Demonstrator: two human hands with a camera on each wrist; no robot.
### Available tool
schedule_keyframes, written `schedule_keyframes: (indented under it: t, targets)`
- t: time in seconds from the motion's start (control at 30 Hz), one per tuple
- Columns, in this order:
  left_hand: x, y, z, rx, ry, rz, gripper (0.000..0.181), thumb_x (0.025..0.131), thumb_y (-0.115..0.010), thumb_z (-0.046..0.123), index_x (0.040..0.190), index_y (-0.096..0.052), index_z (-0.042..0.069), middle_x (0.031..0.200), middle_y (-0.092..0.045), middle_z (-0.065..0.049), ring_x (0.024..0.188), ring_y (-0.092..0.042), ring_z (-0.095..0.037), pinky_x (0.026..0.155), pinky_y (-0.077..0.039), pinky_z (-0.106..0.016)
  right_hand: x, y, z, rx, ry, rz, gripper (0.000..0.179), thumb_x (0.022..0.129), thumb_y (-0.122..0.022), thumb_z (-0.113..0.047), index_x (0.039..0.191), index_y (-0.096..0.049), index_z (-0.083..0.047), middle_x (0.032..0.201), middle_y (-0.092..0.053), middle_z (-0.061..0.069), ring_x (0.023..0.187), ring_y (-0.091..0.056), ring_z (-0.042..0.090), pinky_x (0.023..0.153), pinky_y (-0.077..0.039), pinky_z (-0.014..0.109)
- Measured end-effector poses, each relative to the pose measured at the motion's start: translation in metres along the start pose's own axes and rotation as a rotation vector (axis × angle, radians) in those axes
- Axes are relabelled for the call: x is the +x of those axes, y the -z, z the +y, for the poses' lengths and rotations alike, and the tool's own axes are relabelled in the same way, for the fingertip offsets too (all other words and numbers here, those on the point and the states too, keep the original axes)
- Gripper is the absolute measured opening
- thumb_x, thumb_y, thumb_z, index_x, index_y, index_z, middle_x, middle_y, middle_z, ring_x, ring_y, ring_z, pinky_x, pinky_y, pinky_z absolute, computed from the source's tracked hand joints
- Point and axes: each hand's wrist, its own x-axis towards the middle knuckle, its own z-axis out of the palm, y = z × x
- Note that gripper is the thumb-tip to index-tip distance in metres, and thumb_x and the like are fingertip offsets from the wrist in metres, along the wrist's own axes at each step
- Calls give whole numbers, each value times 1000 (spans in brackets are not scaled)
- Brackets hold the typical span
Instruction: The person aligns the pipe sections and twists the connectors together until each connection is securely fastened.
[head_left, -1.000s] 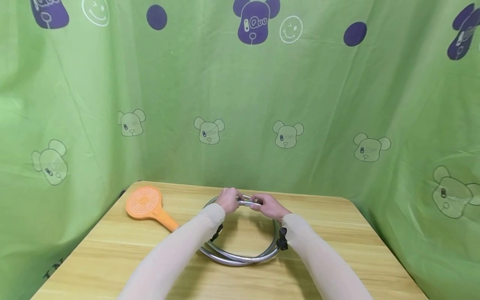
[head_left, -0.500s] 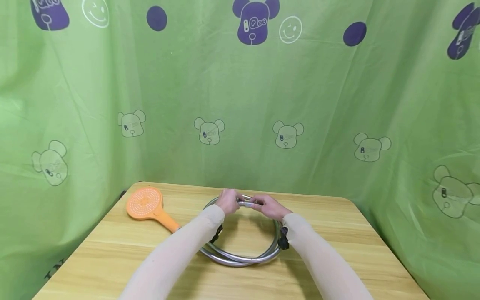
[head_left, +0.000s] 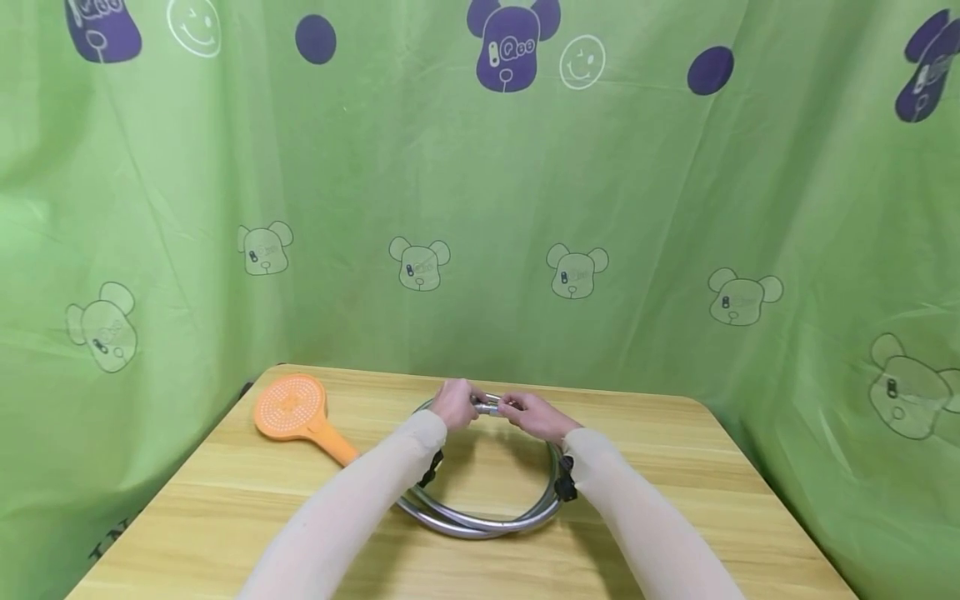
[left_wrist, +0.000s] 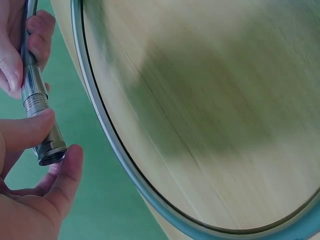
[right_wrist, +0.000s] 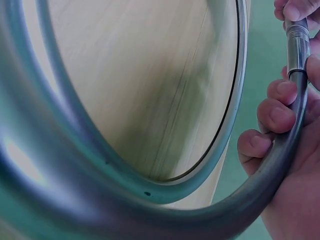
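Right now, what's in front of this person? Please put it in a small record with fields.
Left grip: pinches the metal fitting
Right grip: curls its fingers round the hose just behind that fitting
Fitting's free end: open, nothing joined to it
Hose: silver, looped in rings
Shower head: orange, on the table at the person's left, holed face up
Handle end: hidden behind the left sleeve
Backdrop: green curtain with bear prints

From above, the head view looked forward and down across the surface (head_left: pixel 697 450) toward the curtain (head_left: pixel 487 175); the wrist views, much closer, shared the hose (right_wrist: pixel 185 222) and fingers (left_wrist: pixel 70 172) from opposite sides.
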Motion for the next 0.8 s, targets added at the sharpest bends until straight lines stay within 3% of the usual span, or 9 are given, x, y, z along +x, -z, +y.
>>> schedule_keyframes:
  t: [0.33, 0.53, 0.63, 0.8]
  targets:
    - [-1, 1, -2, -32, -7, 7, 35, 77, -76, -6, 108, -78, 10, 102, -76, -11, 76, -62, -17, 60, -51, -26, 1, -2, -1, 25, 39, 20, 20, 96, -67, -18, 107, -58, -5, 92, -61, 6, 78, -48, 16, 68, -40, 29]
    - [-2, 2, -2, -15, -26, 28, 33, 77, -76, -4, 105, -80, 13, 103, -76, -10, 79, -62, -17, 61, -51, -25, 2, -1, -2, -34, 76, 37, 17, 99, -63, -24, 104, -64, -8, 87, -57, 4, 76, -46, 16, 66, -39, 29]
    - [-2, 2, -2, -11, -32, 35, 33, 76, -77, -4, 104, -80, 14, 102, -76, -10, 79, -61, -17, 61, -50, -25, 2, 0, -2, -59, 87, 28, 23, 102, -58, -25, 105, -66, -3, 84, -53, 3, 76, -45, 16, 65, -38, 29]
    - [-3, 1, -2, -18, -29, 30, 34, 76, -78, -4, 104, -80, 14, 100, -76, -8, 76, -61, -15, 58, -50, -24, 4, 0, 1, -51, 39, -14, 36, 107, -48, -25, 112, -68, 4, 70, -45, 0, 62, -38, 13, 54, -32, 25]
